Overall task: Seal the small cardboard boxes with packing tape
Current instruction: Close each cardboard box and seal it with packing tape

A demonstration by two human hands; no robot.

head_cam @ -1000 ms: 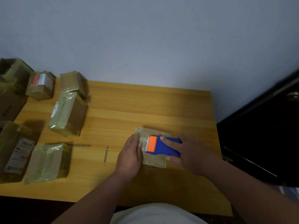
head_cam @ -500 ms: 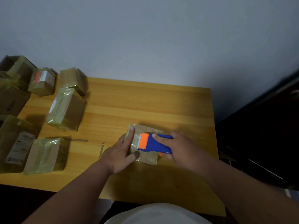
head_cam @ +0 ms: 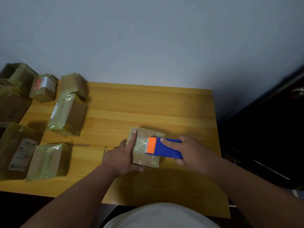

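Along the table's (head_cam: 148,102) left edge sits a cluster of taped cardboard boxes: a labelled one (head_cam: 15,150) at the near left, a smaller one (head_cam: 48,161) just beside it, and a longer box (head_cam: 67,115) farther back. Toward the far left corner stand two little boxes, one with a white and red label (head_cam: 43,88) and a plain one (head_cam: 74,84) next to it, touching the long box's far end. Larger cartons (head_cam: 11,89) crowd past the table's left edge.

Nearer the middle, toward the near edge, a thin strip of tape (head_cam: 104,149) lies on the wood just left of the left hand (head_cam: 122,157). That hand rests flat on the small box (head_cam: 144,146), forefinger straight along its left side, thumb stretched along the near edge, fingers spread and not curled. The box lies flat on the table right of centre, its top glossy with tape.

On the box's right half sits a blue dispenser (head_cam: 164,148) with an orange head, its toothed blade on the tape. The right hand (head_cam: 195,153) grips the dispenser's body, forefinger laid on top, other fingers wrapped round it.

Beyond the table's right edge stands dark furniture (head_cam: 271,137).
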